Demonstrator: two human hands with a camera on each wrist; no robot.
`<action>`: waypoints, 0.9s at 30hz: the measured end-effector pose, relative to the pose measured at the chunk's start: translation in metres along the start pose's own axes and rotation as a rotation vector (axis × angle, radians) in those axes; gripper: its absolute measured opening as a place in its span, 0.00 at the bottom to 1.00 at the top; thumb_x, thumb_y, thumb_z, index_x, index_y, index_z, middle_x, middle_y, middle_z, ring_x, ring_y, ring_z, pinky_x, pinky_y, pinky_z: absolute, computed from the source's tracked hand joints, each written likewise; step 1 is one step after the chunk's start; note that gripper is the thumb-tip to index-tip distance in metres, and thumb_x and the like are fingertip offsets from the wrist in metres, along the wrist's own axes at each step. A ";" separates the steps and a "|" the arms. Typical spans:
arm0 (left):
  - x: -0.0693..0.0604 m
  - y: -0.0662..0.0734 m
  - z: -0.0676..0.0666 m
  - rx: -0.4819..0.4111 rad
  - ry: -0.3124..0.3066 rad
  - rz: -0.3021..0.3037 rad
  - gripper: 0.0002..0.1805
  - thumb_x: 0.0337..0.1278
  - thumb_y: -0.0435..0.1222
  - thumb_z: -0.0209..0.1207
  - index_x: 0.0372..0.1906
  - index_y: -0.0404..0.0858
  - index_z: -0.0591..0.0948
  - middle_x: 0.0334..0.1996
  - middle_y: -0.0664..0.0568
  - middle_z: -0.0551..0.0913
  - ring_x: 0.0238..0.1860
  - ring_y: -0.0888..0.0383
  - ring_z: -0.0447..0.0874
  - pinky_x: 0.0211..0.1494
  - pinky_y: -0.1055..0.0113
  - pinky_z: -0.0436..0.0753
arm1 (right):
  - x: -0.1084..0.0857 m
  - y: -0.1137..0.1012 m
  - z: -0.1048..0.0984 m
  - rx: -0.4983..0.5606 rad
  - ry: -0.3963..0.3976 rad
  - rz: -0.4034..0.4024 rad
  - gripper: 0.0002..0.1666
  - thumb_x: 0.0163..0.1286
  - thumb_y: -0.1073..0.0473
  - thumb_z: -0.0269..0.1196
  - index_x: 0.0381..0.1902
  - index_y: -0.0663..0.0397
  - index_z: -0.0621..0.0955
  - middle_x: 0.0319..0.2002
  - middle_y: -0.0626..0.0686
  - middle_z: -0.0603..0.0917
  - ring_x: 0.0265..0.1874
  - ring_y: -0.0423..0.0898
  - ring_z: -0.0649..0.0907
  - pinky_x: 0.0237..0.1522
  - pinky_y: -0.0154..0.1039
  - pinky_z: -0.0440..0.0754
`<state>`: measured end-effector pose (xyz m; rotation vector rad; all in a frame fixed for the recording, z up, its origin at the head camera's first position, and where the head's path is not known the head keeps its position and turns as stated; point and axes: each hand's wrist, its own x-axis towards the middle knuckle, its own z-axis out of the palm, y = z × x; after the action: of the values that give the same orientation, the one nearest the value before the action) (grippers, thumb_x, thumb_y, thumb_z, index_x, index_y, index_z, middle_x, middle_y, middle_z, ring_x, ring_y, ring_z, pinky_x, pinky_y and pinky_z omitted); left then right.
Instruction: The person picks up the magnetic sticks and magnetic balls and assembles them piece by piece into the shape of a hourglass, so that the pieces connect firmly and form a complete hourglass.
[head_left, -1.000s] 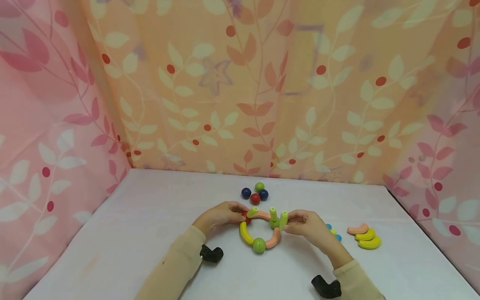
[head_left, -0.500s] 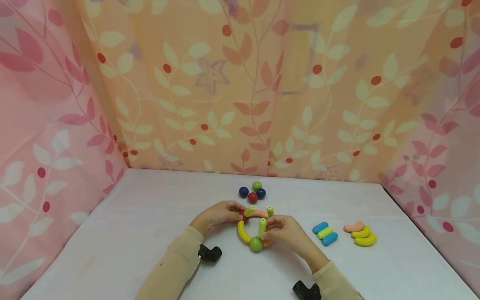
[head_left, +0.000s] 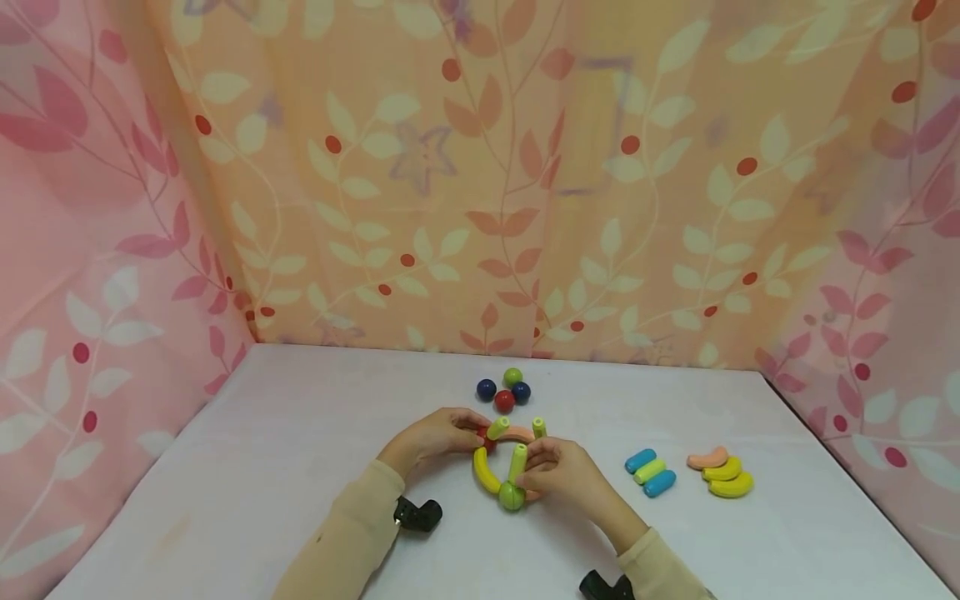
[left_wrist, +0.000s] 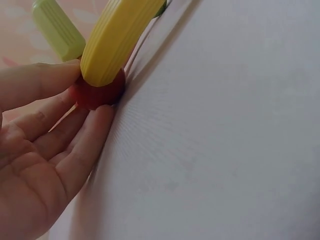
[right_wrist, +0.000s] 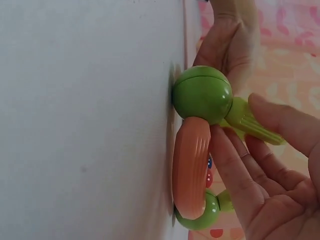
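A ring of curved pieces and balls lies mid-table. My left hand (head_left: 438, 437) holds the red ball (left_wrist: 97, 94) at the ring's left, between thumb and fingers. A light-green stick (left_wrist: 59, 31) rises from that ball, and a yellow curved piece (head_left: 484, 471) joins it to the front green ball (head_left: 512, 497). With my right hand (head_left: 562, 467) I pinch another light-green stick (right_wrist: 255, 127), its lower end against the front green ball. A salmon curved piece (right_wrist: 191, 167) leads to the rear green ball (right_wrist: 200, 214), which bears its own stick (head_left: 539, 427). My right hand partly hides the ring.
Behind the ring sit two dark-blue balls, a red ball (head_left: 504, 401) and a green ball (head_left: 513, 377). To the right lie blue sticks (head_left: 660, 483) with a light-green one (head_left: 649, 471), then yellow curved pieces (head_left: 731, 485) and a salmon one (head_left: 707, 457). Patterned curtains (head_left: 420, 275) enclose the table.
My right hand has carried the light-green stick left and nearer, from beside the rear green ball to the front green ball. My left hand stays at the red ball.
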<state>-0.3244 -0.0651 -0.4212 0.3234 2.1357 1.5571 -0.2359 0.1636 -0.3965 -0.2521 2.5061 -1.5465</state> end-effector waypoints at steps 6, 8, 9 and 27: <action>-0.006 0.005 -0.002 0.069 -0.013 -0.016 0.16 0.56 0.33 0.67 0.51 0.40 0.84 0.49 0.51 0.85 0.48 0.58 0.81 0.59 0.61 0.82 | -0.002 -0.005 -0.001 -0.094 -0.011 -0.019 0.22 0.57 0.59 0.75 0.47 0.62 0.82 0.41 0.54 0.88 0.42 0.45 0.86 0.41 0.38 0.87; -0.008 0.007 -0.004 0.095 -0.029 -0.018 0.16 0.55 0.33 0.68 0.50 0.39 0.84 0.47 0.51 0.85 0.46 0.58 0.82 0.58 0.62 0.83 | -0.002 -0.007 -0.003 -0.125 0.003 -0.006 0.22 0.57 0.59 0.75 0.48 0.61 0.82 0.41 0.53 0.88 0.41 0.45 0.85 0.41 0.39 0.87; -0.010 0.008 -0.005 0.116 -0.036 -0.022 0.16 0.54 0.33 0.68 0.50 0.39 0.84 0.46 0.51 0.85 0.45 0.58 0.82 0.56 0.63 0.83 | -0.003 -0.007 -0.005 -0.137 0.011 -0.003 0.23 0.56 0.60 0.75 0.49 0.62 0.82 0.40 0.53 0.88 0.41 0.45 0.85 0.41 0.39 0.87; -0.026 0.042 0.022 0.295 0.030 0.152 0.17 0.56 0.34 0.69 0.50 0.43 0.81 0.45 0.53 0.84 0.49 0.56 0.82 0.59 0.56 0.83 | -0.003 -0.011 -0.019 -0.226 0.149 0.008 0.19 0.60 0.65 0.70 0.51 0.60 0.83 0.43 0.52 0.88 0.46 0.49 0.86 0.49 0.48 0.87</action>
<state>-0.2947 -0.0444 -0.3814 0.5753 2.4155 1.3292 -0.2373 0.1759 -0.3781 -0.1626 2.7969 -1.3229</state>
